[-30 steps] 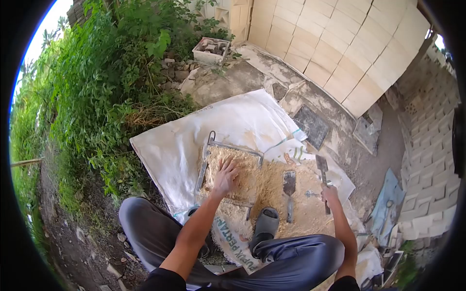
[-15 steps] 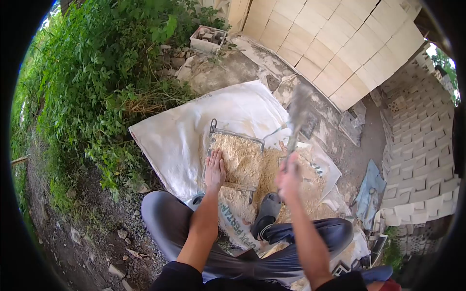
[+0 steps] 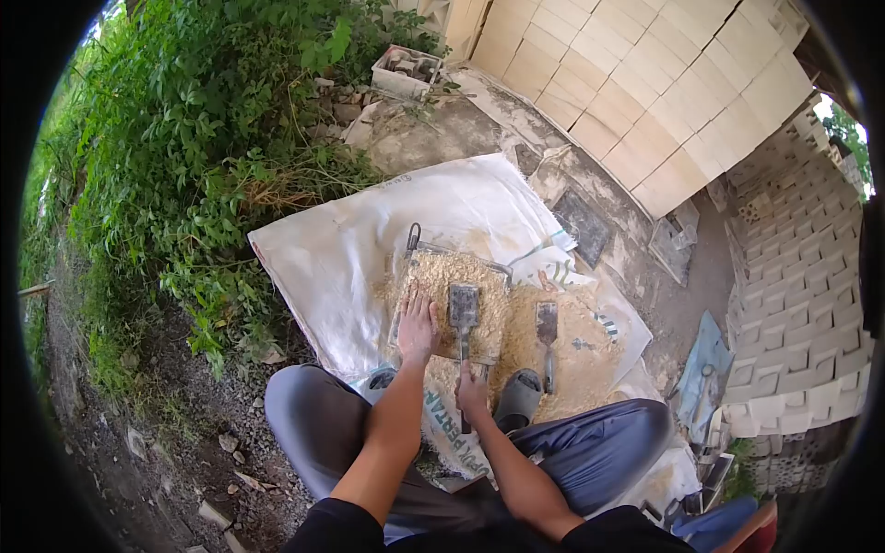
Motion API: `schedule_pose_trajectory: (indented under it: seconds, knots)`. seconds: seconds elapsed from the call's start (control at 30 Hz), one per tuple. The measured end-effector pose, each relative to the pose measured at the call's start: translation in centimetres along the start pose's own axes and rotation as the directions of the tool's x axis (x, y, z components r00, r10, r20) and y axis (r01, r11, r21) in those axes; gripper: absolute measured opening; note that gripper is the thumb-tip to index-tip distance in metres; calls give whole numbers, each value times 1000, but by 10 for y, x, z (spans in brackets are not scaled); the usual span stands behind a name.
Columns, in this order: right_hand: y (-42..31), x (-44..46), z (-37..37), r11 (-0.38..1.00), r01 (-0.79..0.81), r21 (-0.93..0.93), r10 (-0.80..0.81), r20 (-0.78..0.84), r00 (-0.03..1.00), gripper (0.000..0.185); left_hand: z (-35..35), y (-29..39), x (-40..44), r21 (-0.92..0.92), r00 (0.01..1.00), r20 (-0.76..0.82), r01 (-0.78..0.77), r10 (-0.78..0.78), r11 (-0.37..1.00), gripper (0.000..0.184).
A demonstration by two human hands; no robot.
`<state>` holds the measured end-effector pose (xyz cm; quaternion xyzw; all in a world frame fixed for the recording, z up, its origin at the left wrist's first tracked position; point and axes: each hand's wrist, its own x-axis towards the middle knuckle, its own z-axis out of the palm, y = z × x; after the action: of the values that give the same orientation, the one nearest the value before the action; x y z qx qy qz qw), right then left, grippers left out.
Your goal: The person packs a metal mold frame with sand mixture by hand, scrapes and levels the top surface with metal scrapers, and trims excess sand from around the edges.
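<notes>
White sacking carries the frame of crumbly mix. Left hand lies flat on the mix, holding nothing; right hand is closed round the flat-bladed tool, blade over the mix. Sideways slip could strike the left hand.

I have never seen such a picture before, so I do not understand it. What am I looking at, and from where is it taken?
There is no machine here: you see a person's own two hands from a camera worn on the head, looking forward and down. The round dark border surrounds the camera's view. On the ground lies a white sack, and on it a shallow frame filled with pale, crumbly material. The left hand lies flat on that material, holding nothing. The right hand grips a flat-bladed tool, its blade over the frame. A second tool lies to the right.
</notes>
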<state>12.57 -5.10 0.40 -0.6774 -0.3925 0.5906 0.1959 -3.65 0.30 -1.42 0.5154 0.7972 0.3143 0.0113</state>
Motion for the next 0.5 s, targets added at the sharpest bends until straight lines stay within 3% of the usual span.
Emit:
schedule_pose_trajectory:
  seconds: [0.03,0.1,0.13,0.2,0.3,0.37,0.43,0.5]
  knots:
    - [-4,-2,0,1000,2,-4,-2,6,1000,60,-2,1,1,-4,1000,27,5,-5,1000,39]
    - [-11,-3,-1,970,218,-109,-229,-95,969,65,-1,3,1,-22,1000,2,19,-19,1000,41]
    - [-20,-5,1,971,213,-110,-223,-89,971,65,-2,4,1,-40,1000,-16,18,-19,999,44]
    - [-36,-5,6,945,320,60,-317,-64,946,69,-8,6,2,-59,999,33,36,-35,998,46]
    - [-36,-7,11,937,345,56,-344,-23,939,69,-10,3,1,-87,994,101,45,-37,995,53]
    - [20,20,12,957,289,3,-289,25,957,71,-13,8,5,-57,994,109,40,-34,998,55]
    - [41,29,19,997,40,-67,-42,-22,999,61,-10,10,4,-25,990,137,38,-34,999,55]
    - [43,33,21,991,57,-123,-65,-59,996,63,-11,3,7,17,985,165,47,-49,999,56]
